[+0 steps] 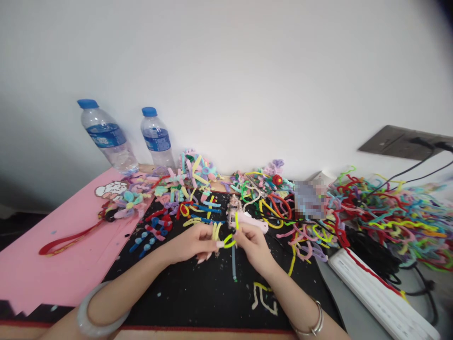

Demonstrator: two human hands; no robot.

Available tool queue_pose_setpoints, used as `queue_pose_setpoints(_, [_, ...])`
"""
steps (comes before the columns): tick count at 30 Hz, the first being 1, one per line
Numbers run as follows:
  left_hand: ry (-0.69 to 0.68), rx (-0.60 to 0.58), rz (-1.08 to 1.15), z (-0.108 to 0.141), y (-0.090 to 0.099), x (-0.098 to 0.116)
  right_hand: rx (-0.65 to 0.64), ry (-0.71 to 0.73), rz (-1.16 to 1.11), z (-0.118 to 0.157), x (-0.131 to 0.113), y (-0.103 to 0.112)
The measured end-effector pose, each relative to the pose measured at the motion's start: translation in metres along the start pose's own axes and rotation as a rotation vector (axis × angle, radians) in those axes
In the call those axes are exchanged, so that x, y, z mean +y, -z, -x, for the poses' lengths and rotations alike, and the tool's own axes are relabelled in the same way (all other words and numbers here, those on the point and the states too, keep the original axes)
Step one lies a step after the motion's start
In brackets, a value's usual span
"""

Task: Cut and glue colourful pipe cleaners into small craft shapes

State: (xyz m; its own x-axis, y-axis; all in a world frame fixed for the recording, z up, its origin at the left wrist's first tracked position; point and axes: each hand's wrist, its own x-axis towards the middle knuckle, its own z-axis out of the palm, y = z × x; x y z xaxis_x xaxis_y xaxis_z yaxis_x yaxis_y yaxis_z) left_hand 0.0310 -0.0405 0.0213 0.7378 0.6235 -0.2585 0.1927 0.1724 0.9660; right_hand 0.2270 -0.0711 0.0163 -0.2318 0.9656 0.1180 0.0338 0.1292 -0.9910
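In the head view, both hands meet over a black mat [170, 297] with a red front edge. The right hand [255, 245] has its thumb and fingers pinched together on a bright yellow pipe cleaner [230, 244], which bends in the gap between the hands, above the mat. The left hand [200, 243] is closed too, with pale yellow strips [216, 231] standing up from between its thumb and fingers; its thumb tip meets the bright yellow piece, but whether it grips that piece as well I cannot tell. Just behind the right hand lies a glue gun [253, 221] with a pale handle, and a grey-blue stick [233, 264] is below the hands. Small bent pieces in many colours crowd the mat's far side. At the left are a pink sheet [28, 264] and two water bottles [156, 139] near the wall; at the right, a tangled heap of pipe cleaners [385, 208] lies behind a white power strip [375, 293].
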Motion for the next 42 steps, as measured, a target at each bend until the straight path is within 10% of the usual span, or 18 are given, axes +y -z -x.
queue_pose_setpoints(4, [0.002,0.227,-0.317,-0.002,0.002,-0.001,0.246,0.041,0.07,-0.002,0.002,0.003])
queue_pose_setpoints(12, [-0.193,0.435,-0.776,-0.004,0.002,-0.003,0.254,0.046,0.17,-0.001,0.001,-0.002])
queue_pose_setpoints(18, [-0.468,0.332,-0.913,0.002,-0.007,-0.001,0.109,0.053,0.179,0.002,0.0,-0.011])
queue_pose_setpoints(42, [-0.555,0.19,-1.131,0.001,-0.022,-0.001,0.1,0.065,0.25,0.005,0.004,-0.013])
